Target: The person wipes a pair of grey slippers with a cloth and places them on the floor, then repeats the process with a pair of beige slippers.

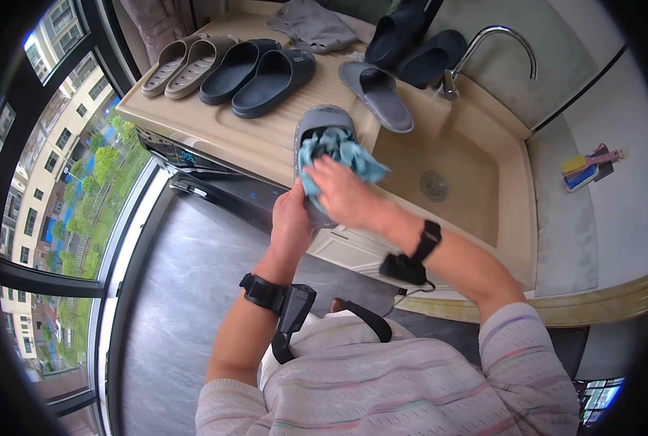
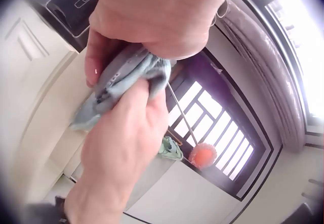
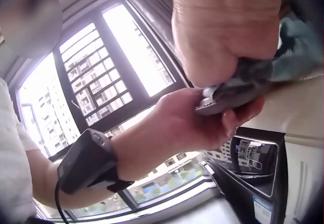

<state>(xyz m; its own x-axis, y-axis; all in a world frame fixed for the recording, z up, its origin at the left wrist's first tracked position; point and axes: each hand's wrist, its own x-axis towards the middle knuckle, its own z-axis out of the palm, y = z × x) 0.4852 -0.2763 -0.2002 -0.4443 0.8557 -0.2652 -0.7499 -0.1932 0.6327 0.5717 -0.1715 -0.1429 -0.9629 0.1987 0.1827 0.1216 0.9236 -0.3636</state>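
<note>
My left hand [image 1: 290,216] grips a grey slide slipper [image 1: 325,116] by its heel end, in front of the counter edge. In the right wrist view, the fingers [image 3: 243,114] of that hand curl under the sole. My right hand [image 1: 343,195] holds a bunched teal cloth [image 1: 353,158] against the inside of the slipper, over the footbed and close to the strap. The cloth hides most of the footbed. A matching grey slipper [image 1: 379,96] lies on the counter, reaching over the sink's left edge.
Beige slippers [image 1: 193,64] and dark blue slippers [image 1: 274,81] stand along the counter [image 1: 171,109]. More dark slippers [image 1: 429,58] lean behind the sink [image 1: 476,167], beside the faucet [image 1: 495,33]. A grey cloth [image 1: 309,25] lies at the back. Brushes [image 1: 589,167] hang on the right wall.
</note>
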